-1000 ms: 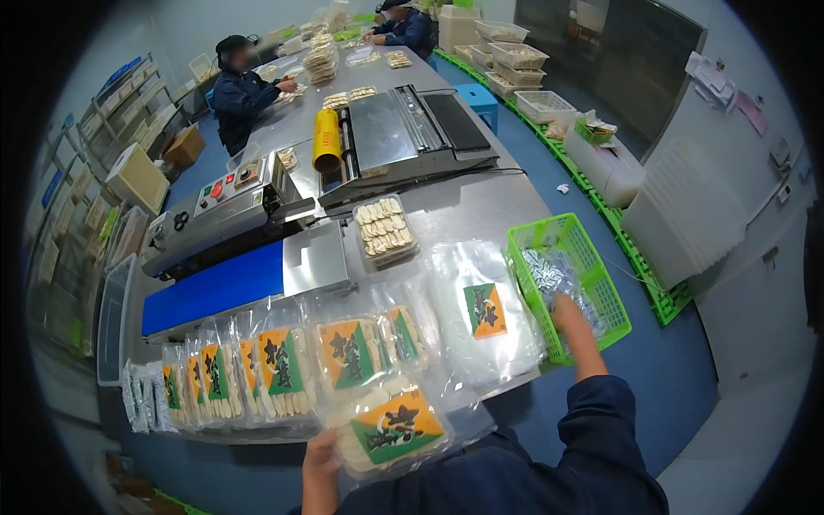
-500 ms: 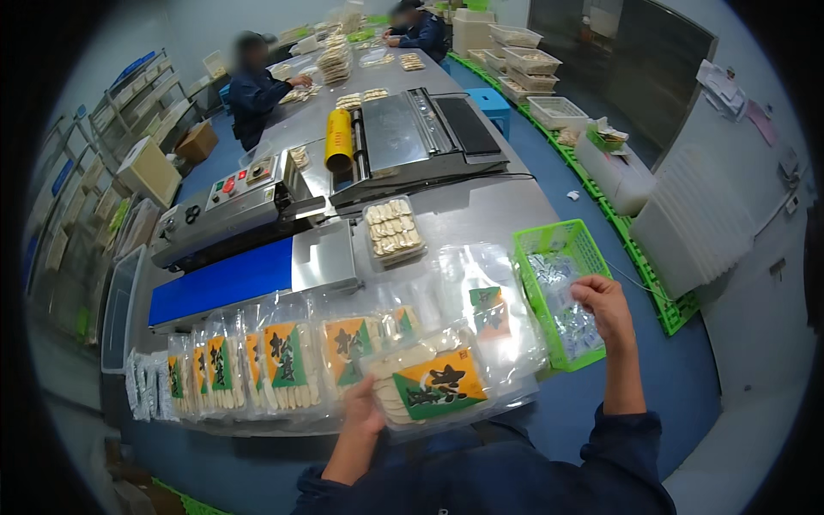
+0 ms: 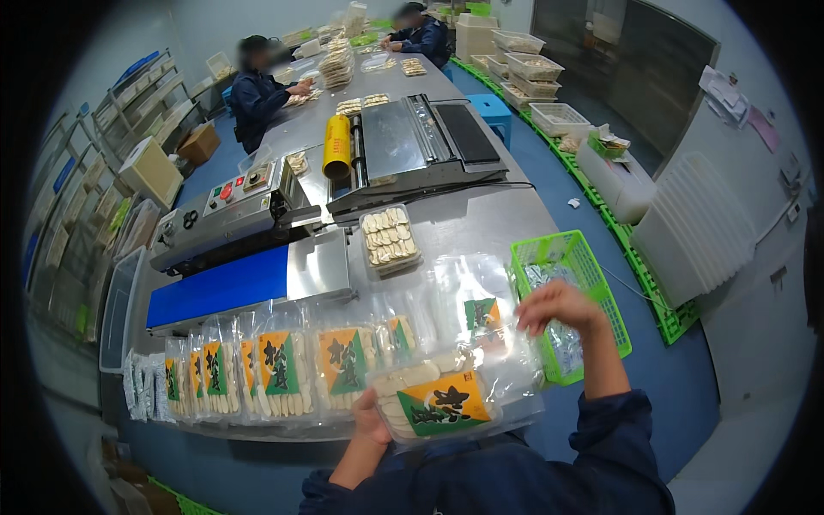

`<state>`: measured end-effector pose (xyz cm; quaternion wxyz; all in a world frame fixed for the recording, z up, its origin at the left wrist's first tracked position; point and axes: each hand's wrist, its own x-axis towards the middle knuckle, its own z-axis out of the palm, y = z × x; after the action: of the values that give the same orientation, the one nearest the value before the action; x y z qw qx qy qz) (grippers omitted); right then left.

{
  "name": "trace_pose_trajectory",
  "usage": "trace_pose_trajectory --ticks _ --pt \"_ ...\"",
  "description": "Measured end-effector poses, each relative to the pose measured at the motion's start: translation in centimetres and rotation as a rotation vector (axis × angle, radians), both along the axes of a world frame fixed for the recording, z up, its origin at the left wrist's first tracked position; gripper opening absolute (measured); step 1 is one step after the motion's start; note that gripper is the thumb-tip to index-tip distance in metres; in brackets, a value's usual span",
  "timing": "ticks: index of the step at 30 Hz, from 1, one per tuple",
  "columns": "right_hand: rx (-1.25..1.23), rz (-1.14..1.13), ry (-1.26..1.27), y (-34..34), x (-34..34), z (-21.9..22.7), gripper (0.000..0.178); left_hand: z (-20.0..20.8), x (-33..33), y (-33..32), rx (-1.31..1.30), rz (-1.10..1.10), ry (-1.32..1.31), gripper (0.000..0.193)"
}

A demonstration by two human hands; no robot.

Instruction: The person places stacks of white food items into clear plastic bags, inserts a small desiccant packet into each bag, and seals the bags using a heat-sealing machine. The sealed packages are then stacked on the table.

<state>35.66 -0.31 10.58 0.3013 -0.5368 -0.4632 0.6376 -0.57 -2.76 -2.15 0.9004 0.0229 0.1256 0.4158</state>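
My left hand (image 3: 371, 419) grips the left edge of a clear bag of sliced mushrooms (image 3: 438, 403) with an orange and green label, tilted in front of me. My right hand (image 3: 558, 307) hovers over the near side of a green basket (image 3: 606, 302). Its fingers are bent together and point down-left; what they hold, if anything, is too small to make out. Small silvery-clear sachets (image 3: 565, 350) lie in the basket. Left of it are flat, clear labelled bags (image 3: 468, 279). A row of filled mushroom bags (image 3: 279, 365) stands along the near table edge.
A sealing machine with a blue belt (image 3: 219, 287) stands at left, a film wrapper with a yellow roll (image 3: 337, 148) behind. A clear tray of mushroom slices (image 3: 390, 239) sits mid-table. Two people work at the far end. White crates (image 3: 534, 67) are stacked along the right.
My right hand has moved left from above the basket's sachets toward the flat bags. The mushroom bag in my left hand has shifted slightly right.
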Motion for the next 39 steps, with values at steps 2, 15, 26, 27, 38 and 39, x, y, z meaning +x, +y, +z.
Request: trace_pose_trajectory --ticks 2,15,26,27,38,39 --pt "0.187 -0.52 -0.149 2.1 5.0 -5.2 0.018 -0.1 0.2 0.3 -0.045 -0.049 -0.009 0.059" --pt "0.156 -0.899 -1.266 6.8 13.1 -20.3 0.014 2.0 -3.9 0.1 -0.029 0.241 0.477 0.045" --pt "0.302 -0.791 -0.096 1.4 5.7 -2.8 0.008 2.2 -4.5 0.9 -0.092 0.152 0.377 0.042" --pt "0.293 -0.65 -0.012 1.7 1.5 -0.3 0.006 3.4 -4.2 0.9 -0.098 0.178 0.363 0.042" --pt "0.224 0.55 -0.208 5.2 -18.4 -0.4 0.034 3.1 -8.1 -1.5 -0.222 0.093 0.133 0.043" --pt "0.265 0.465 -0.164 5.5 -20.0 0.0 0.035 3.3 -9.3 -2.0 -0.224 0.141 0.096 0.043"
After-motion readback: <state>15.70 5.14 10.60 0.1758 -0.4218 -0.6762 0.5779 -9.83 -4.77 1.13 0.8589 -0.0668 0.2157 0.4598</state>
